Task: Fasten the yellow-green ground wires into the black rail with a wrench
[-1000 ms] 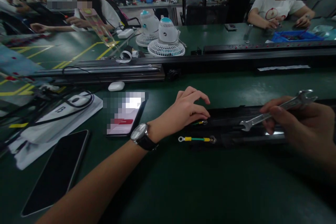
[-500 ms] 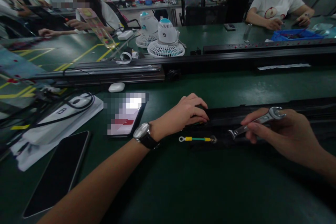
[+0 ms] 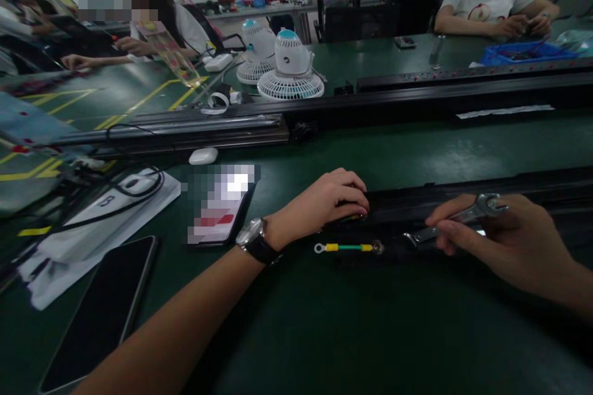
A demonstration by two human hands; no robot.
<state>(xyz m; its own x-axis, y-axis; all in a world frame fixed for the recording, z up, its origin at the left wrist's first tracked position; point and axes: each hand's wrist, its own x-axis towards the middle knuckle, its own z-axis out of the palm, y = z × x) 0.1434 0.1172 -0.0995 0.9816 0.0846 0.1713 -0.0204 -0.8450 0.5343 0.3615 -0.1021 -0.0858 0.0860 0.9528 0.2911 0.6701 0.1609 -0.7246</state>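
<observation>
Along the near side of the green table, a person is working with both hands over some long black bars. The right hand is pinching a silver wrench between thumb and fingers; the grip is covering part of the handle, while the two ends are showing. The wrench's left end is hanging over the bars, to the right of a short green wire with yellow sleeves. I can't make out whether that end is touching anything. The wire's left end is showing an open metal ring; its right end is sitting at a small round fastener, too dim to read clearly.

The left hand is curling, fingers bent, over a second wire. Most of that wire is hiding underneath, so I can't tell whether the fingers are pinching it or just resting there. A watch is circling that wrist. The bars are running off to the right, partly disappearing behind the right hand, their edges melting into shadow.

At left, a dark phone is lying partly behind the forearm, and a lit phone is showing a screen mostly blurred into blocks.
</observation>
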